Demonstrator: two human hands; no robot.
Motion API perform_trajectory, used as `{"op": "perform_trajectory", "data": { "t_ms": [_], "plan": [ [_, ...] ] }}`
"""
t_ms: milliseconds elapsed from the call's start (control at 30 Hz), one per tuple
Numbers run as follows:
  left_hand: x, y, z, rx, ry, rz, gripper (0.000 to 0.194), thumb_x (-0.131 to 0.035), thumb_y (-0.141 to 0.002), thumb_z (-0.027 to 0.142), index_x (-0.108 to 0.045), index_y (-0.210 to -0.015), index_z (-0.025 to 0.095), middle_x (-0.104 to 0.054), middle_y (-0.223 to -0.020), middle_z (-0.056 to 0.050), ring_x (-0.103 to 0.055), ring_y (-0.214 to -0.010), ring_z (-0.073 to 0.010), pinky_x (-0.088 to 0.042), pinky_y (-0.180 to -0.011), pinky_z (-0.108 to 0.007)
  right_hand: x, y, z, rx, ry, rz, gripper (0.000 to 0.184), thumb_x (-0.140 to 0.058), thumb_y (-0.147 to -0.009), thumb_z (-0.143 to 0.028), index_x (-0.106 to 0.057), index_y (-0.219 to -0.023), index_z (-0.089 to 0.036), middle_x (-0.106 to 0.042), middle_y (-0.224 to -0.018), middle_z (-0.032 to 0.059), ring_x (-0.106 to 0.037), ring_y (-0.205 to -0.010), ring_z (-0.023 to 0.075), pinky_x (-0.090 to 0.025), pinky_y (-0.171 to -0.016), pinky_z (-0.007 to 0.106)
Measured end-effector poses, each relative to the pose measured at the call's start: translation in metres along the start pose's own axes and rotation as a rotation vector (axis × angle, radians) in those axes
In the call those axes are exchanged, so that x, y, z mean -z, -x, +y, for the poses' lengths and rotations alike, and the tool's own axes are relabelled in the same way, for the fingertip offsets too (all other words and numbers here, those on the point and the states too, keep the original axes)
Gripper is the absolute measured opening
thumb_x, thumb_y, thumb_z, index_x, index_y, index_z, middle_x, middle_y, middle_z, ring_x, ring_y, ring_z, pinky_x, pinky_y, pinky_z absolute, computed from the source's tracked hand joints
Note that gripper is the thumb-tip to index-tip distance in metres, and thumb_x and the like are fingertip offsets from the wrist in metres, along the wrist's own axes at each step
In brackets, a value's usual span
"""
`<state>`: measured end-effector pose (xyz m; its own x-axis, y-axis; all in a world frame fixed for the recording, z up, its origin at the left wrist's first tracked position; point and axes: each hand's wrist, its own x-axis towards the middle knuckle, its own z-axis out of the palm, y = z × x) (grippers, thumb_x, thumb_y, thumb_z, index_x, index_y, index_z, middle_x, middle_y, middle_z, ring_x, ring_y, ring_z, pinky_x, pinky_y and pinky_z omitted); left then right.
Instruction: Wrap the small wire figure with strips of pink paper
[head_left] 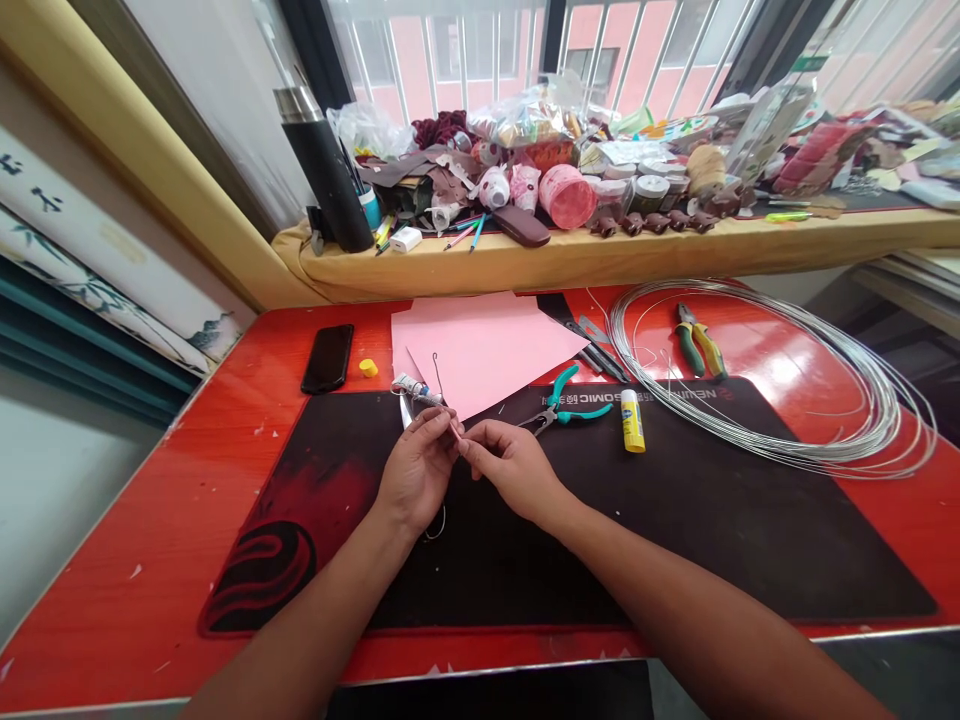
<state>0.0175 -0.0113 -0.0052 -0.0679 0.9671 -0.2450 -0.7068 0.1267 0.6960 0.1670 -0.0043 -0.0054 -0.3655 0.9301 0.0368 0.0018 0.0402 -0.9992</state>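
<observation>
My left hand (pixel 418 462) is closed, its thumb and fingers pinching a thin wire (pixel 437 372) with a small hook at the top end. My right hand (pixel 517 465) meets it from the right, thumb and forefinger pinched at the wire's lower part, where a small pinkish bit shows between the fingertips. Below the left hand a thin pale loop (pixel 442 525) hangs over the black mat (pixel 540 560). Just behind the hands lies a small tube-like item (pixel 412 386), partly hidden. Pink paper sheets (pixel 480 345) lie beyond, near teal-handled pliers (pixel 559 405).
On the red table (pixel 150 520) are a phone (pixel 328 358), a yellow cap (pixel 368 368), a glue stick (pixel 632 421), box cutters (pixel 600 352), a large wire coil (pixel 847 400) and green-yellow pliers (pixel 699 342). A black flask (pixel 324 170) and piled craft supplies crowd the sill (pixel 465 268).
</observation>
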Motion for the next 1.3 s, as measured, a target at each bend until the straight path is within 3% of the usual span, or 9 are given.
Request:
{"op": "perform_trajectory", "data": {
  "t_ms": [533,1033,1300],
  "plan": [
    [-0.0015,0.0030,0.0013,0.049,0.064,0.002,0.012,-0.081,-0.075,0.019,-0.071,-0.080,0.015,-0.065,-0.079,-0.002,-0.063,-0.077,-0.0142,-0.054,-0.072,-0.024,-0.0034,0.0019,0.0010,0.043,0.103,0.022,0.024,-0.066,-0.093,-0.037,-0.065,-0.077,-0.020,-0.056,-0.062,-0.0039,-0.050,-0.061,0.0147,-0.041,-0.064,0.028],
    [-0.0004,0.0000,0.0056,0.075,0.077,0.026,0.009,-0.079,-0.076,0.018,-0.074,-0.081,0.013,-0.063,-0.080,-0.002,-0.060,-0.077,-0.0134,-0.054,-0.069,-0.023,-0.0035,0.0015,0.0010,-0.044,-0.040,-0.014,0.030,-0.069,-0.091,-0.044,-0.061,-0.073,-0.021,-0.054,-0.060,-0.0042,-0.048,-0.056,0.0136,-0.038,-0.057,0.027],
    [-0.0013,0.0000,0.0076,0.114,0.091,-0.033,0.015,-0.082,-0.078,0.021,-0.076,-0.087,0.011,-0.065,-0.084,-0.004,-0.062,-0.078,-0.0148,-0.056,-0.069,-0.025,-0.0002,-0.0001,0.0034,-0.104,-0.198,-0.014,0.025,-0.072,-0.089,-0.042,-0.068,-0.079,-0.019,-0.055,-0.058,-0.0051,-0.046,-0.055,0.0132,-0.036,-0.060,0.028]
  ]
}}
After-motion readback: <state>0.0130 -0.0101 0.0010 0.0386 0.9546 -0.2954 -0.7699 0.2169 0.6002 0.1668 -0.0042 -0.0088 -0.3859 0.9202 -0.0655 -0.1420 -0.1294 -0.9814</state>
